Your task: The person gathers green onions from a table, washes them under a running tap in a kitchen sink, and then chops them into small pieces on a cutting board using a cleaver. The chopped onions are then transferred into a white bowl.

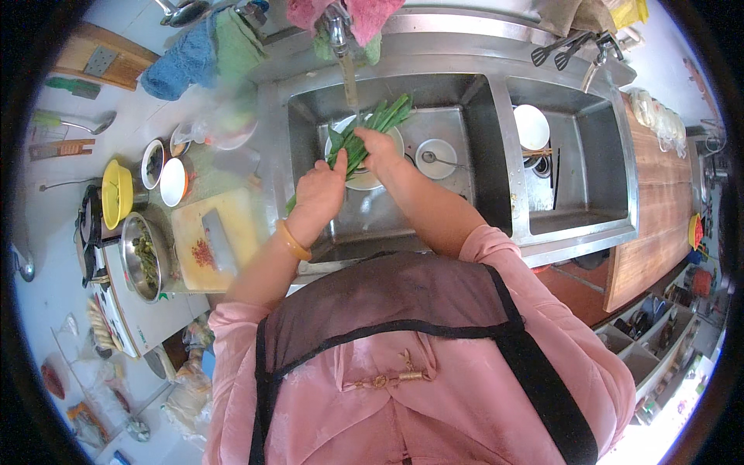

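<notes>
Water runs from the tap (338, 35) onto a bunch of green leafy vegetables (388, 116) over the left basin of the steel sink (485, 168). My left hand (319, 189) holds the lower end of the bunch, stems poking out beside the wrist. Gripping its middle from the right is my right hand (376, 150). Beneath the greens lies a large white bowl (394, 136), partly hidden by my hands. To its right, a small white dish (427, 168) holds a metal spoon (439, 160).
Left of the sink, a cleaver (218, 238) and chopped red bits lie on a cutting board (189, 226). Beyond are a steel bowl of greens (129, 238), a yellow basin (119, 195) and small bowls. The right basin holds a white bowl (531, 128) and chopsticks (556, 180).
</notes>
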Demonstrator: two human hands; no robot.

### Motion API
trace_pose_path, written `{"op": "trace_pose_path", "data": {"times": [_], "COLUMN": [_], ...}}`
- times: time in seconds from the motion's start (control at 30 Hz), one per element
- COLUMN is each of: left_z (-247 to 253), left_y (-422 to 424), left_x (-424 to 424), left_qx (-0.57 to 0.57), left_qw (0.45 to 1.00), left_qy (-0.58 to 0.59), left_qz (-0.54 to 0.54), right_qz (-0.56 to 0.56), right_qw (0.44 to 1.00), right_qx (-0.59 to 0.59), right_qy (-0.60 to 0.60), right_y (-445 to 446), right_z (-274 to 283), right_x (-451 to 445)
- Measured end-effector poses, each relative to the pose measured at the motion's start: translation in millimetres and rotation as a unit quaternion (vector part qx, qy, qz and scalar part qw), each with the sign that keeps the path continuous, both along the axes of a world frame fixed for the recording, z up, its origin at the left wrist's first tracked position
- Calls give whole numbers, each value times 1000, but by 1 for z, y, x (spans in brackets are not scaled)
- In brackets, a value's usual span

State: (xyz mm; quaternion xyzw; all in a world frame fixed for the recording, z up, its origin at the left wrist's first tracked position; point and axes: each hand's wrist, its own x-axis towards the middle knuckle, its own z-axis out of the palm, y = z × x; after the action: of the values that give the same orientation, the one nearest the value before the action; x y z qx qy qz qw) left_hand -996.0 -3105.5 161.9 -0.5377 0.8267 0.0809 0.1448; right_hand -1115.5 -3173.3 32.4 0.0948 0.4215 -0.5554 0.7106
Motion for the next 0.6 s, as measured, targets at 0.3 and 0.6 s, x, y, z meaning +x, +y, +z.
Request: {"op": "trace_pose_path", "data": {"times": [0.3,0.6], "left_z": [25,20], "left_y": [2,1], "left_x": [16,27], "left_qx": [-15,-51], "left_qw": [1000,997], "left_qy": [28,54], "left_qz": [2,12], "right_qz": [-65,-4], "right_qw": [996,997], "right_qx": [-56,-71], "right_qy": [-39,-34], "right_y": [-24,-14], "right_z": [-5,26], "right_x": [-53,-101]}}
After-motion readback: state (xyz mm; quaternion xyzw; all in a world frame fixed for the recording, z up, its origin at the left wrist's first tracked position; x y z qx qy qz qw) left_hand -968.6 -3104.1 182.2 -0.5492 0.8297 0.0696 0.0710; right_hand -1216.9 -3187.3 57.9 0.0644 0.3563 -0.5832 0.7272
